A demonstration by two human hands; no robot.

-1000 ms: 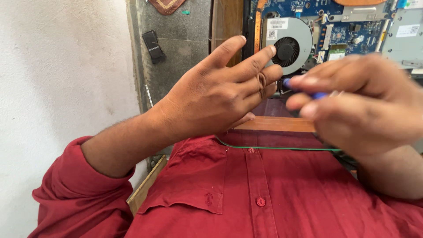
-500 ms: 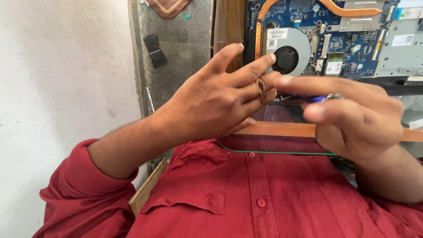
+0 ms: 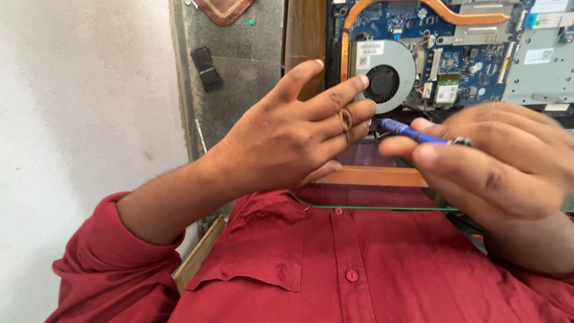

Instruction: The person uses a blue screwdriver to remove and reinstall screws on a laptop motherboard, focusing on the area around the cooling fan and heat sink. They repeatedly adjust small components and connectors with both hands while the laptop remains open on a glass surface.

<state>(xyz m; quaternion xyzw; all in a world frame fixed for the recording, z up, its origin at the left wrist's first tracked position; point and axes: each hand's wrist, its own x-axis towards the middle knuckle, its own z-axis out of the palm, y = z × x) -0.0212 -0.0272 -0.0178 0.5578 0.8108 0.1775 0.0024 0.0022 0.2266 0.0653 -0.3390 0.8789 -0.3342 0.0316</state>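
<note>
Head view: right hand (image 3: pixel 496 161) grips blue screwdriver (image 3: pixel 412 131), seemingly pointing left

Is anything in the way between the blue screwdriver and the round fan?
Yes. The left hand is raised there, its fingers spread partly over the fan, right by the tip of the blue screwdriver that the right hand holds. The rest of the fan shows uncovered.

Red button-up shirt (image 3: pixel 371 263) with matching red buttons, a stitched chest pocket, sleeves rolled above the wrists.
</note>
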